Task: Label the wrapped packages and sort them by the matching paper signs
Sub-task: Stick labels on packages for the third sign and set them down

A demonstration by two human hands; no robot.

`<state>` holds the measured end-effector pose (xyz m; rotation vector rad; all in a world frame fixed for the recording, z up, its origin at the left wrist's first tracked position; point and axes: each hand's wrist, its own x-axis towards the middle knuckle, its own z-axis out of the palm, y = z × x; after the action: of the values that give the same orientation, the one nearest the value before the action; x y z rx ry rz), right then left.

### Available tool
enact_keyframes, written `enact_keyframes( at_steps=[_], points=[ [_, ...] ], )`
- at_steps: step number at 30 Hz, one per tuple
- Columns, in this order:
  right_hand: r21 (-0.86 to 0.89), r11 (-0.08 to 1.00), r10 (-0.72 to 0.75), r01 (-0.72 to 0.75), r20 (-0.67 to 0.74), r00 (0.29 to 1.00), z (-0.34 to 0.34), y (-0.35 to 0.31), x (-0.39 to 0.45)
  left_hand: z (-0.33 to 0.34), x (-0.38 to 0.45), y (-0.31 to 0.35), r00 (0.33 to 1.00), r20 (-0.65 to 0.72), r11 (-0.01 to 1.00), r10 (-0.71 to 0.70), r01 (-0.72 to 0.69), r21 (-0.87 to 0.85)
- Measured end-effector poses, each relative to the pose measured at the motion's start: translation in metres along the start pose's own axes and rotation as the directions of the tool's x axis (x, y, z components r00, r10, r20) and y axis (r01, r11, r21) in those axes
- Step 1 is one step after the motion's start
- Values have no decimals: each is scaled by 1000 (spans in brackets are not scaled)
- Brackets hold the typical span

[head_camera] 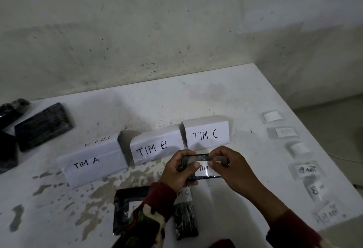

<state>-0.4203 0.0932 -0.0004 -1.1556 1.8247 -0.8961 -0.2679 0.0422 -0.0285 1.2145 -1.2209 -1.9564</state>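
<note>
A small black package (204, 166) is held tight in both hands, the left hand (176, 171) and the right hand (231, 166), just above the table (235, 94) in front of the TIM C sign (207, 134). A white label (206, 170) is being pressed on with clear tape. This looks like the labelling step. Next, the hidden letter must be read and the matching sign found.

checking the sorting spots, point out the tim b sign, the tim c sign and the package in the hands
TIM B sign (155, 147): head view, on its lettered front face.
TIM C sign (207, 135): head view, on its lettered front face.
held package (204, 171): head view, on its white label.
</note>
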Motion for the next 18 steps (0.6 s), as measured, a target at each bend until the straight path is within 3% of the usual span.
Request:
enact_keyframes(
  at_steps=[8,18],
  points=[
    [-13,1000,-12,11,-82,997,7,2,-6,1,-1,0,1000,1,998,20,-20,53],
    [146,988,-11,57,-297,955,17,7,-15,0,1,-4,999,-53,999,2,0,41]
  ],
)
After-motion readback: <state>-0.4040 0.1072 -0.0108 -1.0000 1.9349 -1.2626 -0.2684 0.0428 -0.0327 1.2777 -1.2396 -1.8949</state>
